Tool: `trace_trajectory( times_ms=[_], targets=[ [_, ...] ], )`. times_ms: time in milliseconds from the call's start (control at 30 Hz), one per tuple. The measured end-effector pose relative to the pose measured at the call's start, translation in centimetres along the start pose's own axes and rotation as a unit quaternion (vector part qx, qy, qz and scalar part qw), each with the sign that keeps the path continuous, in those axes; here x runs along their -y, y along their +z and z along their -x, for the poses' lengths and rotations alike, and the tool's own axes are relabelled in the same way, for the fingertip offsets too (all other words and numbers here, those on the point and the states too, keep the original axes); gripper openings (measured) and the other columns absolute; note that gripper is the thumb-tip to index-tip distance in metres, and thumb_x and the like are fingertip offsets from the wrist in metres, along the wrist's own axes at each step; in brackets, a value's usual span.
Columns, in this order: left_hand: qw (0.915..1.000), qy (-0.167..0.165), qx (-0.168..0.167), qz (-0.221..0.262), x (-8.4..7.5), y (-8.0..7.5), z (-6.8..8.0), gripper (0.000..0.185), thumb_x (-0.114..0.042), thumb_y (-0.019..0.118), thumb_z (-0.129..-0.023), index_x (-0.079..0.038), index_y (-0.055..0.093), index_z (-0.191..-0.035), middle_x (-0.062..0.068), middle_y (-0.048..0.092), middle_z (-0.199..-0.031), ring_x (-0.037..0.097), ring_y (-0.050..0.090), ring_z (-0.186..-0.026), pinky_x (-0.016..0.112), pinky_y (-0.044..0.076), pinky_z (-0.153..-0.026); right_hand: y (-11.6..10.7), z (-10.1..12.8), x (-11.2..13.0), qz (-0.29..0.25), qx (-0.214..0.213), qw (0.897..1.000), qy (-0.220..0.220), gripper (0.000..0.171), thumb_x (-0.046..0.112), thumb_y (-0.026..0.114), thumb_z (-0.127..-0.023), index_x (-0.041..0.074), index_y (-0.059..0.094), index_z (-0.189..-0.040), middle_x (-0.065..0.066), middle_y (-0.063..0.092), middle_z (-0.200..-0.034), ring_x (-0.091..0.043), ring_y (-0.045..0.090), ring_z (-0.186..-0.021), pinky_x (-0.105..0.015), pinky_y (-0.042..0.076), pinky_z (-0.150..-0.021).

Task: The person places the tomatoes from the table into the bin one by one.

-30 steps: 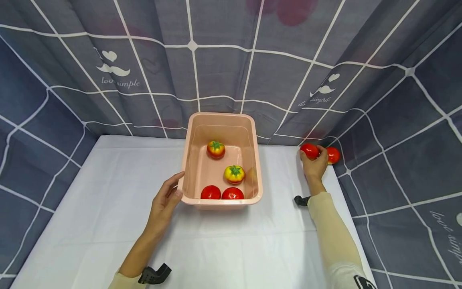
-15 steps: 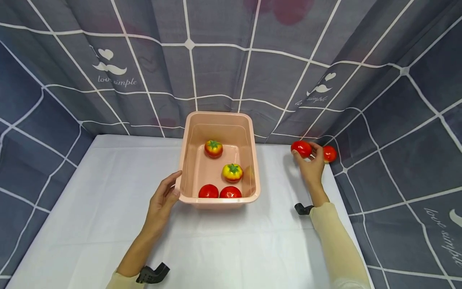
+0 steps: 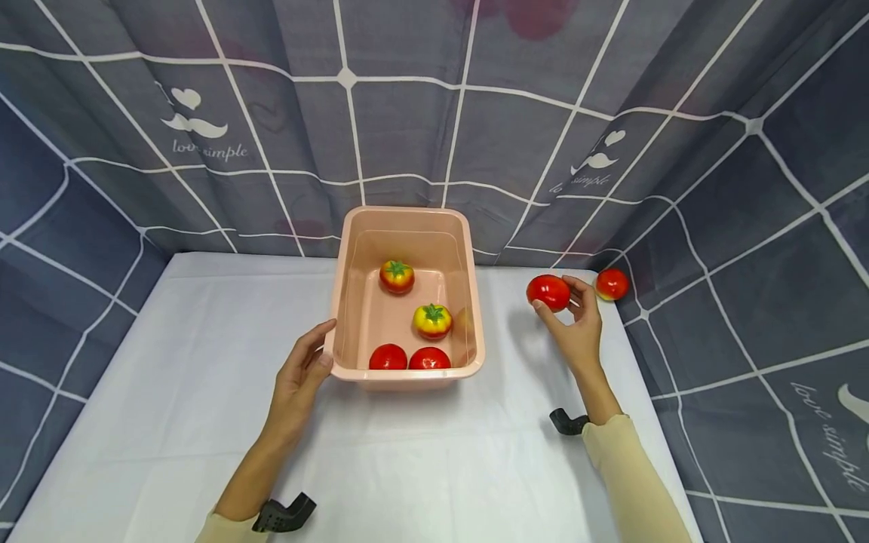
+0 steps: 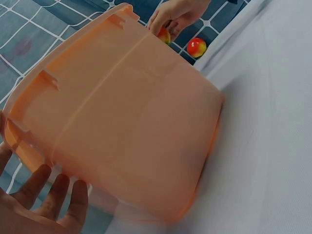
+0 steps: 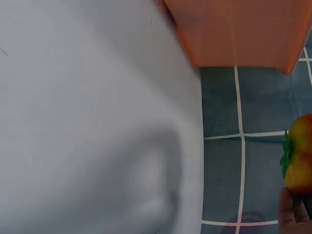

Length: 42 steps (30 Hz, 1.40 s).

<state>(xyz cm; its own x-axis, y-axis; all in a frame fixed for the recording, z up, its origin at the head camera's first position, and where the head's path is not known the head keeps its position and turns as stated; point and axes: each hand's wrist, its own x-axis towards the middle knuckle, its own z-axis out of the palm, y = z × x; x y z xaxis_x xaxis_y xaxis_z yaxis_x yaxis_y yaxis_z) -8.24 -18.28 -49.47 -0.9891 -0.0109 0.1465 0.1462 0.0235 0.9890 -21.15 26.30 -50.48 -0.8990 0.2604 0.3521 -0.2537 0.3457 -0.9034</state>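
In the head view my right hand (image 3: 577, 324) pinches a red tomato (image 3: 548, 292) between thumb and fingers, raised over the white table with its shadow below. The right wrist view shows that tomato's yellow-orange side with green leaves (image 5: 287, 153). My left hand (image 3: 299, 381) holds the left rim of a pink plastic bin (image 3: 477, 332) near its front corner; in the left wrist view its fingers (image 4: 56, 195) lie against the outer wall under the rim. Inside the bin are a red-yellow tomato (image 3: 397, 277), a yellower one (image 3: 432, 321), and two red ones (image 3: 388, 357) by the front wall.
Another red tomato (image 3: 612, 284) sits at the table's back right corner, beyond my right hand. The white-covered table (image 3: 407, 467) is bordered by a grey curtain (image 3: 407, 136) with white grid lines at the back and both sides.
My right hand has lifted the red tomato away from the one in the corner and moved it left, toward the bin. The left hand keeps its place on the rim.
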Motion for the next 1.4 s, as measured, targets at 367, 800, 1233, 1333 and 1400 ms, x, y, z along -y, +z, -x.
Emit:
trace_trajectory(
  times_ms=[367,800,1233,1333,1400],
  targets=[
    [1.0,-0.001,-0.003,-0.005,-0.1,0.0,0.0,0.05,-0.011,0.051,-0.113,-0.014,0.045,-0.163,0.002,0.044,-0.167,0.007,0.05,-0.146,0.012,0.05,-0.111,-0.3,2.0,0.4,-0.078,0.019,0.996,-0.03,0.069,-0.006,0.085,-0.085,0.0,0.055,-0.147,-0.015,0.063,-0.142,-0.014,0.059,-0.128,-0.013,0.051,-0.107],
    [1.0,-0.004,-0.002,-0.002,-0.1,-0.1,0.1,0.051,-0.012,0.051,-0.114,-0.015,0.044,-0.164,0.002,0.042,-0.168,0.006,0.048,-0.147,0.012,0.049,-0.112,-0.1,2.6,0.2,-0.069,0.028,0.997,-0.034,0.07,-0.006,0.085,-0.085,0.001,0.054,-0.148,-0.014,0.061,-0.145,-0.015,0.057,-0.132,-0.014,0.05,-0.109],
    [0.9999,0.008,-0.006,0.008,0.0,0.1,0.1,0.05,-0.008,0.05,-0.113,-0.011,0.046,-0.162,0.002,0.045,-0.165,0.008,0.05,-0.146,0.012,0.05,-0.111,0.9,2.3,2.5,-0.07,0.058,0.992,-0.084,0.074,-0.011,0.086,-0.081,-0.002,0.054,-0.147,-0.017,0.061,-0.143,-0.015,0.059,-0.131,-0.016,0.052,-0.109],
    [0.9999,0.01,-0.007,0.01,-0.1,0.1,0.1,0.05,-0.007,0.051,-0.113,-0.011,0.046,-0.162,0.002,0.045,-0.165,0.008,0.05,-0.146,0.012,0.05,-0.111,1.2,2.2,3.2,-0.067,0.069,0.991,-0.096,0.074,-0.01,0.086,-0.08,-0.002,0.055,-0.146,-0.018,0.062,-0.143,-0.014,0.059,-0.13,-0.016,0.052,-0.109],
    [0.9998,0.013,-0.006,0.01,-0.1,0.1,0.1,0.05,-0.007,0.051,-0.113,-0.011,0.046,-0.162,0.002,0.045,-0.165,0.008,0.05,-0.146,0.012,0.049,-0.112,1.4,2.1,3.7,-0.068,0.077,0.989,-0.104,0.072,-0.01,0.086,-0.081,-0.001,0.055,-0.146,-0.018,0.061,-0.143,-0.015,0.059,-0.13,-0.016,0.052,-0.11]
  ],
)
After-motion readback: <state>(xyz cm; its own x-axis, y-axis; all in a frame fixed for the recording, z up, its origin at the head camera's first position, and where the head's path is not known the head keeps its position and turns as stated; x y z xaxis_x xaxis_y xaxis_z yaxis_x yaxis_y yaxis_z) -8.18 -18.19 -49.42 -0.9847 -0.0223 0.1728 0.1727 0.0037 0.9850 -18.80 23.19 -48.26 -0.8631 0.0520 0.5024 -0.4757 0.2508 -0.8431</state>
